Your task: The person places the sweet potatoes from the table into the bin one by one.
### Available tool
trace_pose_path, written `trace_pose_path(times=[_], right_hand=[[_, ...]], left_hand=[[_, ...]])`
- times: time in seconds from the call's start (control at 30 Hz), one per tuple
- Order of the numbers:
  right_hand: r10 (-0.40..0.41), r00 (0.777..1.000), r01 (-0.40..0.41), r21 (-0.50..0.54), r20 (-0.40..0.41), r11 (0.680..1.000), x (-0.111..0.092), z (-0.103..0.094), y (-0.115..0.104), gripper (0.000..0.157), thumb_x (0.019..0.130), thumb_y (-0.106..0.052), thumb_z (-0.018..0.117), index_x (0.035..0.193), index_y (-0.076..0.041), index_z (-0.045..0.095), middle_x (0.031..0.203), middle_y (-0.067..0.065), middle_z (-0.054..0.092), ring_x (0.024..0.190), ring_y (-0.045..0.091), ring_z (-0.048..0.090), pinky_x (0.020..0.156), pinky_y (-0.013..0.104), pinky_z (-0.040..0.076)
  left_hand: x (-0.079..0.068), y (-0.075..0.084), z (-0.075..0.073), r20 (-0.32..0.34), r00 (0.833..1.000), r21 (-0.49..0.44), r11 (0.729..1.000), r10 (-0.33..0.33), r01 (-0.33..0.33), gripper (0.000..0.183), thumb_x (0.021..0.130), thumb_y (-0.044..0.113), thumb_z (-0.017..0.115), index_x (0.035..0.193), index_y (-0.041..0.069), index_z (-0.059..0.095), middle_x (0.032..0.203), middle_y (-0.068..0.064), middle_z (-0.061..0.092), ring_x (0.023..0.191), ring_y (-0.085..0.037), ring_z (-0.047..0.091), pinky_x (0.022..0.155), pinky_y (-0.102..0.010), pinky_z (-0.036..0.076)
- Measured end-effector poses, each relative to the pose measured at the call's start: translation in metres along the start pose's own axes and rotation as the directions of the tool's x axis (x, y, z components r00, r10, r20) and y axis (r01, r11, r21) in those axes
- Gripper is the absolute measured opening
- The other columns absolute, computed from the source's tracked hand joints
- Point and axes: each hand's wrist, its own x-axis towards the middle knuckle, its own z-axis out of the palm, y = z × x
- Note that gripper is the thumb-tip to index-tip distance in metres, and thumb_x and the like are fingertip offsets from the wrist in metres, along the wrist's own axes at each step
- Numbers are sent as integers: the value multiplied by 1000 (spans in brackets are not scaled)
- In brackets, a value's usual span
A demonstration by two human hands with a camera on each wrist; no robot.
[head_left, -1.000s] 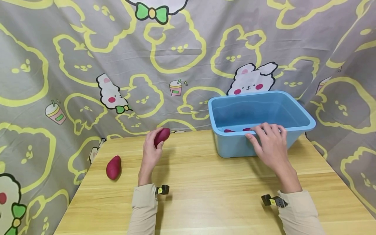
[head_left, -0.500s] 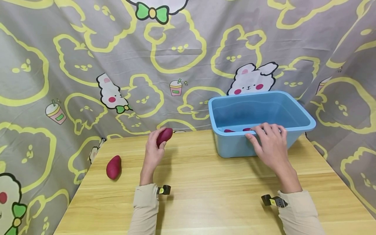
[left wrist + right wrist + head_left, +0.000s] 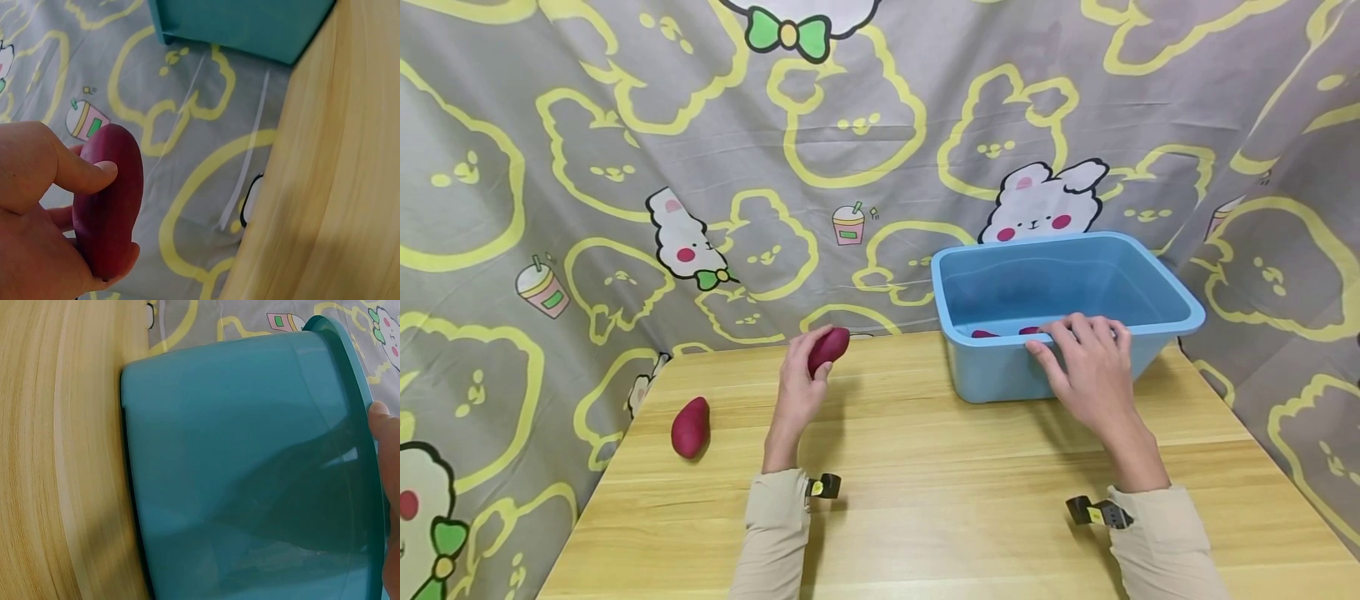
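Well, the left grip (image 3: 799,387) holds a dark-red, potato-shaped thing (image 3: 832,347); squeeze snugly, not hard. The right grip (image 3: 1092,367) pinches the boxy blue plastic tub (image 3: 1000,371).

We count one held sweet potato (image 3: 831,347), one loose sweet potato (image 3: 690,428), two partly hidden red shapes (image 3: 983,334) inside one blue bin (image 3: 1003,367), one desk (image 3: 940,500), one left hand (image 3: 799,390), one right hand (image 3: 1093,367), two beige sleeves (image 3: 771,533), two wrist cameras (image 3: 829,486)

Grey cloth (image 3: 745,158) with yellow outlines (image 3: 921,117), rabbits (image 3: 1037,217) and drink cups (image 3: 848,227) hangs behind the wooden bench (image 3: 940,517), one half-hidden print (image 3: 638,394) perhaps another rabbit.
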Motion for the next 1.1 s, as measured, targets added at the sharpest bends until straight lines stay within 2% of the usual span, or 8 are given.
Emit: trace_pose_path(times=[0.43,1.1], right_hand=[[0,1000,0,4,-7,1000,0,0,0,29,96,-33,71,110,-8,71,106,17,62,110,41,50,104,65,24],[-3,1000,3,4,-7,1000,0,0,-1,29,96,-33,71,110,-8,70,106,16,62,109,42,49,104,66,24]], left_hand=[[0,4,9,23,1000,-17,1000,19,-19,60,88,-18,65,141,9,61,138,-20,55,127,-39,53,106,-55,42],[-1,11,20,25,997,-16,997,74,-74,60,86,-19,67,139,9,62,136,-19,57,125,-39,55,104,-55,43]])
